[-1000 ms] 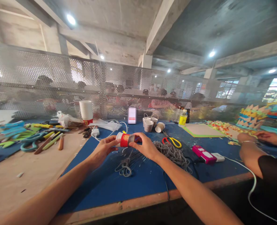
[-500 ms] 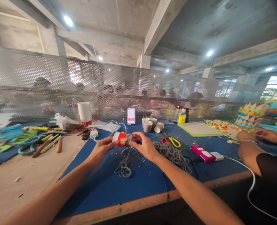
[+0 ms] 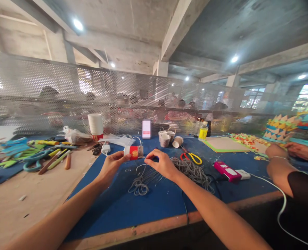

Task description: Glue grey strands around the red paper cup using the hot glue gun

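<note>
Blue mat [image 3: 148, 205] on a workbench; mesh screen [image 3: 65, 93] behind, concrete ceiling above. Red cup [image 3: 133, 152] lies on its side in the air above the mat, partly wrapped in grey. Left hand [image 3: 112, 166] has its fingers closed round the cup. Right hand [image 3: 160, 163] is just beside it, fingertips pinched on cord [image 3: 140, 184]. Scissors [image 3: 192, 158] lie beyond; a co-worker's arm [image 3: 279, 170] is at the right.

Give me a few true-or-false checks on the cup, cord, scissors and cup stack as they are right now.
1. The left hand holds the red cup on its side. True.
2. The right hand grips the yellow scissors. False: it pinches grey cord; the scissors lie on the blue mat.
3. The stack of white cups stands right of the phone. False: it stands left of it.
4. Grey cord lies heaped on the blue mat. True.
</note>
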Action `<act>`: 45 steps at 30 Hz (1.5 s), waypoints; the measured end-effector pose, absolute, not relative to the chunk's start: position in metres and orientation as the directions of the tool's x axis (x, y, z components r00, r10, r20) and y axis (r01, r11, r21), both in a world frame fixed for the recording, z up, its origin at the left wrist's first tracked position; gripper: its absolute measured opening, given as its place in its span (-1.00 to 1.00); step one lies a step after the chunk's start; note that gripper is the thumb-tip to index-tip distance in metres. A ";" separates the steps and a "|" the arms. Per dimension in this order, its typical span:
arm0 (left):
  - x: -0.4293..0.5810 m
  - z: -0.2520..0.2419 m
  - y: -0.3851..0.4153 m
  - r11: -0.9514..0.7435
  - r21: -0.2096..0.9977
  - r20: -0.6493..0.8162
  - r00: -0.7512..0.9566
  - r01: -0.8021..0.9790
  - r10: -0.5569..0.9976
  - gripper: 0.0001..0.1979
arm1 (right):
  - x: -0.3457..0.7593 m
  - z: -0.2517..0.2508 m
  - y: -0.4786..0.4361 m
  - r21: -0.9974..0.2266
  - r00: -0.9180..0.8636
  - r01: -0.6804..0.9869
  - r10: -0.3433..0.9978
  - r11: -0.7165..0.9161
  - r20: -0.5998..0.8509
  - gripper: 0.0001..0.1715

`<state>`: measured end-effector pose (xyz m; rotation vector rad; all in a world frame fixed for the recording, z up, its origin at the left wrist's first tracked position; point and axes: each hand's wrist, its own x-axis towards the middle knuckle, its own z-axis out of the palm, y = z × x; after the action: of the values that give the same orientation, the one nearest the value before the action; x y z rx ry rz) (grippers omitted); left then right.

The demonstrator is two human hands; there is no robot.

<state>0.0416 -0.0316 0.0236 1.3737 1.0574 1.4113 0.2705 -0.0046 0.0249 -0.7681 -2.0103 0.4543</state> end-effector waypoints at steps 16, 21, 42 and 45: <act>0.039 0.015 -0.023 -0.233 0.969 0.230 -0.043 -0.081 0.972 -0.70 | 0.305 -0.003 0.042 0.011 -0.329 0.936 0.862 0.352 0.385 -0.65; 0.038 0.014 -0.020 -0.208 0.964 0.195 -0.091 -0.163 0.976 -0.64 | 0.297 0.000 0.041 -0.075 -0.295 0.926 0.833 0.370 0.467 -0.65; 0.033 0.014 -0.015 -0.121 0.950 0.101 -0.082 -0.287 0.991 -0.67 | 0.280 0.029 -0.002 -0.705 -0.281 0.364 0.793 0.609 0.541 -0.57; 0.034 0.015 -0.016 -0.134 0.954 0.111 -0.098 -0.269 0.989 -0.68 | 0.279 0.027 -0.004 -0.667 -0.318 0.392 0.774 0.633 0.548 -0.57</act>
<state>0.0336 -0.0163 0.0150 1.0466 0.9957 1.4787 0.2788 -0.0035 0.0270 -0.9194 -1.9373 0.5245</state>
